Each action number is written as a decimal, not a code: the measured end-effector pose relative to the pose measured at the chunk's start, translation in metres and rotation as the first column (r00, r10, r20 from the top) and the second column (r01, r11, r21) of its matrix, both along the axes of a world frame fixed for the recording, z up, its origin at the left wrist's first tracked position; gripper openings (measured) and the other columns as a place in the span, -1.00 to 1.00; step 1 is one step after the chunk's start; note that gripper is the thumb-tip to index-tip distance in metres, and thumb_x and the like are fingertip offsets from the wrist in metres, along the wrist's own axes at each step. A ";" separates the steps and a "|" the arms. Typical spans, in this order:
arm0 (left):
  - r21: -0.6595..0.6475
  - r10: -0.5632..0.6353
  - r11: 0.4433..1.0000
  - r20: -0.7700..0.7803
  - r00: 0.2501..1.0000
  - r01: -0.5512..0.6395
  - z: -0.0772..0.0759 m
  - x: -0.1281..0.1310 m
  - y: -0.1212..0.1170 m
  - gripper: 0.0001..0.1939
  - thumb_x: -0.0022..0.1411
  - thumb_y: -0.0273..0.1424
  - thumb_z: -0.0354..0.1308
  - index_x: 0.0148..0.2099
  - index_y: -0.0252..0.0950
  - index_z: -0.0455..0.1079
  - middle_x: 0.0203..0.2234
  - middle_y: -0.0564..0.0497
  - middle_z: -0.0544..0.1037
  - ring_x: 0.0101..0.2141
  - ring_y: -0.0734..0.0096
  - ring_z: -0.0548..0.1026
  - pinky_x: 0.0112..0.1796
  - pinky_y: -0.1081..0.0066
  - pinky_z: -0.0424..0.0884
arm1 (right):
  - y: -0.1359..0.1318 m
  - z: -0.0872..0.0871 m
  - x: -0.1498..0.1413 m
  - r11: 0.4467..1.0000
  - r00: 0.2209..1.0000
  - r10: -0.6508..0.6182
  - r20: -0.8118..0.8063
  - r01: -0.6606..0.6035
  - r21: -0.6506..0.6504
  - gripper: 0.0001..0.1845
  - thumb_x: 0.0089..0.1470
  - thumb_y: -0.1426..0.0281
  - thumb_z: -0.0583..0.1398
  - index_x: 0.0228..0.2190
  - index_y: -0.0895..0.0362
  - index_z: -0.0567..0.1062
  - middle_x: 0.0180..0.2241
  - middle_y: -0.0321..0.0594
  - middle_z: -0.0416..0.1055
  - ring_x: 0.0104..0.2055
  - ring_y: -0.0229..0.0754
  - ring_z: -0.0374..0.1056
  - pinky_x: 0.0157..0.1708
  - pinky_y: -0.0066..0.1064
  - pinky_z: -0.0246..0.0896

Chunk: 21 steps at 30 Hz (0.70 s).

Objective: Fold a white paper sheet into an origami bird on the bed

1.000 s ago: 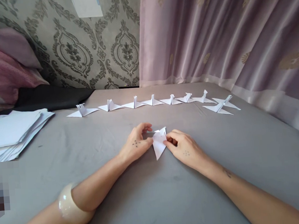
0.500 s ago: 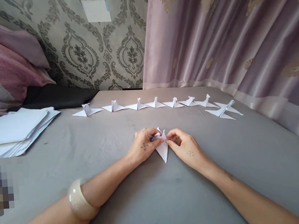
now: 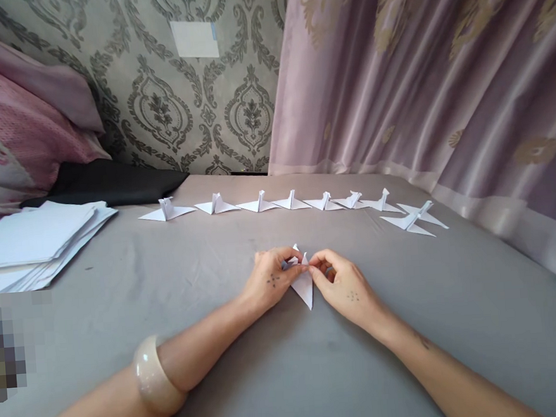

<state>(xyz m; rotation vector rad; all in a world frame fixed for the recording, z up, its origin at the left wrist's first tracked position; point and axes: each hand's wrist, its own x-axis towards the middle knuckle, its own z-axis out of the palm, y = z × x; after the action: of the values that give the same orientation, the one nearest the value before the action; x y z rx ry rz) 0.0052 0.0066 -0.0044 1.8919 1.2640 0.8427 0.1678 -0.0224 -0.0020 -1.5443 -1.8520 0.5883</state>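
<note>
paper birds [image 3: 287,202] ahead, sheets [image 3: 32,238] left

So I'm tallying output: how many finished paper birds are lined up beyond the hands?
8, none seemingly hidden. Seven stand in a row. The eighth lies far right, nearer. A ninth fold sits unfinished between both hands.
</note>
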 end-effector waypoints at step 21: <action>0.133 -0.128 0.981 -0.090 0.988 0.139 -0.003 0.001 -0.004 -0.82 0.22 -0.36 0.05 -0.36 -0.25 0.45 -0.47 0.10 0.52 -0.39 0.42 0.43 -0.17 0.37 0.19 | -0.003 0.010 -0.005 0.999 0.998 -0.044 0.034 0.044 -0.023 -0.59 0.12 0.12 0.05 -0.59 0.11 0.40 -0.56 -0.29 0.38 -0.48 -0.23 0.25 -0.41 -0.42 0.10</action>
<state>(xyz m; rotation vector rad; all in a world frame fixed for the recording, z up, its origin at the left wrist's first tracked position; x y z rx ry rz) 0.0058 0.0024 -0.0071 2.1159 1.1364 0.8083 0.1626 -0.0257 0.0079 -1.6154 -1.8370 0.5694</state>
